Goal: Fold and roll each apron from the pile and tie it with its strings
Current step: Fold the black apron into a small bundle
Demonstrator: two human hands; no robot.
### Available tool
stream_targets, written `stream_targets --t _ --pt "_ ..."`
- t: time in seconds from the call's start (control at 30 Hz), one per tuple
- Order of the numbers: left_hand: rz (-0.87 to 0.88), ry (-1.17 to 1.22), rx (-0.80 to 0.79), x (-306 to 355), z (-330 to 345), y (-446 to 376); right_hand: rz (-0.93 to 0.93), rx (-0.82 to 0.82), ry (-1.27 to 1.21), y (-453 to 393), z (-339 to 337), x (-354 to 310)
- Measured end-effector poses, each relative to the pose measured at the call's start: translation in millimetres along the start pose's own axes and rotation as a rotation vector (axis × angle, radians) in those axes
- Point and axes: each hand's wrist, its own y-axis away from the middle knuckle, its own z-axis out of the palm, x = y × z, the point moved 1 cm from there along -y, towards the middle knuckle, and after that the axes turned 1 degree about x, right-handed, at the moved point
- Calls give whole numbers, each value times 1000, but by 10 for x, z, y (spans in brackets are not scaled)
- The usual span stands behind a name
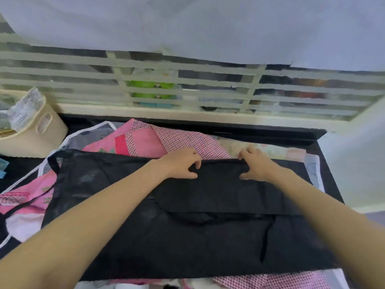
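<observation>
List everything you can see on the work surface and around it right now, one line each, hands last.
black apron: one, black, spread flat on top of the pile, nearest the person
pink aprons: several, exact count unclear, pink and red-checked, under and behind the black apron
pale patterned apron: one, pale floral, far right under the black one
white-edged grey cloth: one, grey with white trim, far left of the pile
basket: one, cream, far left, holding clear packaging
window grille: one, cream bars, behind the surface
left hand: pinches the black apron's far edge
right hand: pinches the same edge, apart from the left
</observation>
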Motion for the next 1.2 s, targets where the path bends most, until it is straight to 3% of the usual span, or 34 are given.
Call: stream_targets --t 0.1,0.27,0.37,0.5,0.6,0.73,0.87,1.07,1.2 --pt "30 28 -136 225 265 36 -45 -39 142 94 138 180" --pt "-182 -166 -188 306 515 10 -96 -10 332 100 335 283" --pt "-199 -126 -179 255 421 -96 -109 -18 268 31 297 343" --pt "-252 -266 74 193 203 -241 -71 17 120 -63 148 432" --pt "-397 -315 -9 103 140 -331 10 -75 76 -134 102 581" --pt "-460 -422 -104 -78 102 -243 60 -105 56 -171 -29 666" --pt "-520 -479 24 -183 -64 -84 84 -18 90 -81 -266 649" --pt "-519 -601 323 -13 -361 92 177 352 204 227 -485 597" --pt "-390 -551 457 200 -356 397 245 347 304 565 -445 488"
